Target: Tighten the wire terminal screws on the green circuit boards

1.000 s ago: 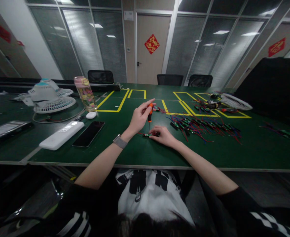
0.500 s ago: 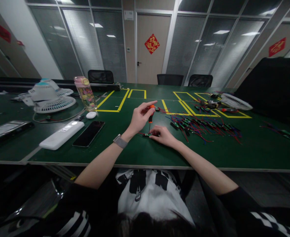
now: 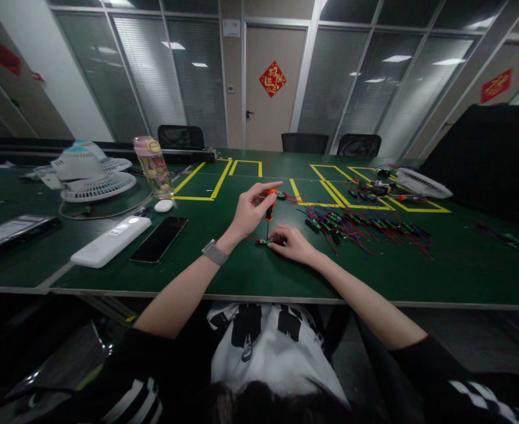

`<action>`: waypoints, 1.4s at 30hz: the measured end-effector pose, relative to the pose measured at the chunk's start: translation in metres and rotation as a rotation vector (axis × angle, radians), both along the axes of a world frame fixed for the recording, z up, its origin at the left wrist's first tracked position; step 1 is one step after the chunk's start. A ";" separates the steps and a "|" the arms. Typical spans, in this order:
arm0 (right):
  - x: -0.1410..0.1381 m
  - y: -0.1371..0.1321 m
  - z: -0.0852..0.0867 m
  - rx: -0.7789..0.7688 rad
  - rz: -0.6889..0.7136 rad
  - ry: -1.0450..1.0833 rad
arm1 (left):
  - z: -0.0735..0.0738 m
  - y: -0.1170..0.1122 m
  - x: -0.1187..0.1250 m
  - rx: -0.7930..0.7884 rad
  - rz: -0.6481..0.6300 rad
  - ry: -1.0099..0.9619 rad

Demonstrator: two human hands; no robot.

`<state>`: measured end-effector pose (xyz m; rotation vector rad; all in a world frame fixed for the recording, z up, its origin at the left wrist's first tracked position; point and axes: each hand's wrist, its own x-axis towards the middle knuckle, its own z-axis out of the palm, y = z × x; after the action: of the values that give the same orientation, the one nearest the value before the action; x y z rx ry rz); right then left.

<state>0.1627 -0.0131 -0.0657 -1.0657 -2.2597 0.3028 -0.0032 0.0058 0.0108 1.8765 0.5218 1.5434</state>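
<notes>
My left hand (image 3: 253, 207) grips a screwdriver (image 3: 269, 213) with an orange and black handle, held upright by thumb and fingers, the index finger stretched out past it. Its thin shaft points down onto a small green circuit board (image 3: 263, 241) with wires, which lies on the table. My right hand (image 3: 291, 241) is closed on the right end of that board; the fingers hide part of it. Just behind the left hand lies another small wired board (image 3: 280, 195).
Many wired circuit boards (image 3: 365, 224) lie piled right of my hands on the green table (image 3: 259, 277). To the left are a black phone (image 3: 159, 239), a white power bank (image 3: 110, 242), a bottle (image 3: 153, 168) and a white fan (image 3: 92, 176). A black screen-like object (image 3: 489, 159) stands at right.
Both hands stay in nearly the same place. The screwdriver's handle looks slightly turned between the left fingers; its tip stays at the board.
</notes>
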 end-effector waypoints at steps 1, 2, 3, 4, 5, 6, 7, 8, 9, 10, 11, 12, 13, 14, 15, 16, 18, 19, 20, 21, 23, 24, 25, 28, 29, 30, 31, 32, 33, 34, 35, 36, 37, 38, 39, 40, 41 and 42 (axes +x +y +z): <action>0.000 0.000 0.000 0.000 -0.002 -0.002 | 0.000 0.000 0.000 0.008 0.014 -0.001; 0.000 0.000 0.000 0.000 -0.003 -0.002 | 0.000 0.000 0.000 0.012 0.020 -0.001; -0.001 0.000 0.000 0.001 -0.004 -0.002 | 0.000 0.000 0.000 0.014 0.019 0.000; -0.001 0.000 0.001 0.001 -0.005 0.000 | 0.000 0.000 0.000 0.013 0.013 0.005; -0.001 0.000 0.001 0.000 -0.005 0.002 | 0.000 0.000 0.000 0.008 -0.002 0.013; -0.001 -0.001 0.001 -0.001 -0.006 0.005 | 0.000 0.000 0.000 -0.001 -0.027 0.019; -0.001 -0.001 0.001 -0.002 -0.005 0.007 | 0.000 0.000 0.000 -0.016 -0.056 0.023; -0.001 -0.001 0.002 -0.002 -0.003 0.010 | 0.000 0.001 0.000 -0.033 -0.082 0.025; -0.001 -0.001 0.002 -0.003 -0.002 0.012 | 0.000 0.000 0.001 -0.047 -0.095 0.024; -0.001 -0.001 0.002 -0.004 -0.002 0.012 | 0.000 0.000 0.001 -0.054 -0.089 0.023; -0.001 -0.001 0.002 -0.006 -0.002 0.012 | 0.000 0.000 0.001 -0.048 -0.066 0.023; -0.001 -0.001 0.002 -0.008 -0.002 0.011 | 0.000 0.000 0.001 -0.035 -0.034 0.024; -0.001 -0.001 0.002 -0.009 -0.002 0.011 | 0.000 0.001 0.001 -0.019 -0.002 0.025; -0.001 -0.001 0.002 -0.009 0.000 0.010 | 0.000 0.001 0.001 -0.004 0.021 0.028; -0.001 -0.001 0.002 -0.006 0.004 0.011 | 0.000 0.001 0.000 0.006 0.032 0.032; -0.001 -0.001 0.002 -0.002 0.007 0.012 | 0.000 0.001 0.000 0.009 0.027 0.036; -0.001 0.000 0.001 0.003 0.010 0.013 | 0.001 0.001 0.000 -0.009 -0.018 0.036; 0.000 0.000 0.001 0.005 0.009 0.012 | 0.001 0.001 0.000 -0.023 -0.045 0.029; 0.000 0.000 0.000 0.004 0.008 0.010 | 0.001 0.000 0.000 -0.036 -0.063 0.017; 0.000 0.000 0.000 0.002 0.007 0.010 | 0.001 -0.001 0.001 -0.045 -0.067 0.005; 0.000 0.000 0.000 -0.001 0.009 0.010 | 0.001 -0.001 0.001 -0.035 -0.027 -0.010; 0.000 0.000 0.000 0.000 0.011 0.010 | 0.000 -0.001 0.001 -0.020 0.007 -0.016; 0.000 0.000 0.000 0.000 0.014 0.011 | 0.000 0.000 0.001 -0.007 0.038 -0.020; 0.000 0.000 0.001 0.002 0.018 0.012 | -0.001 0.004 -0.001 0.005 0.066 -0.026; 0.000 0.000 0.001 0.001 0.017 0.012 | -0.002 0.006 -0.001 -0.007 0.040 -0.029; 0.000 0.000 0.001 0.000 0.015 0.014 | -0.002 0.007 -0.002 -0.022 -0.003 -0.034; 0.000 0.000 0.001 -0.001 0.014 0.016 | -0.002 0.008 -0.002 -0.045 -0.054 -0.050; 0.000 0.000 0.001 -0.001 0.013 0.017 | -0.002 0.008 -0.001 -0.067 -0.089 -0.063; 0.000 0.000 0.001 0.000 0.012 0.018 | -0.002 0.007 -0.001 -0.076 -0.093 -0.067; 0.000 0.000 0.001 0.000 0.012 0.019 | -0.001 0.006 -0.001 -0.072 -0.072 -0.063; 0.000 0.000 0.001 0.000 0.012 0.018 | 0.000 0.004 0.000 -0.061 -0.040 -0.056; 0.000 0.000 0.001 0.000 0.013 0.016 | 0.000 0.003 0.000 -0.045 -0.005 -0.049; 0.000 0.000 0.000 0.000 0.013 0.014 | 0.001 0.002 -0.001 -0.028 0.029 -0.045; 0.000 0.000 0.000 0.000 0.014 0.011 | 0.001 0.002 -0.001 -0.015 0.057 -0.042; 0.000 0.000 0.000 -0.002 0.014 0.009 | 0.001 0.002 -0.001 -0.006 0.076 -0.039; 0.000 0.000 0.001 -0.004 0.014 0.009 | 0.001 0.003 -0.002 -0.002 0.084 -0.035; 0.000 0.000 0.001 -0.006 0.014 0.010 | 0.000 0.004 -0.002 -0.006 0.072 -0.031; 0.000 0.000 0.001 -0.009 0.013 0.012 | 0.000 0.006 -0.002 -0.022 0.035 -0.028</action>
<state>0.1629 -0.0131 -0.0649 -1.0518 -2.2568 0.3245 -0.0053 0.0116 0.0104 1.8350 0.5600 1.5785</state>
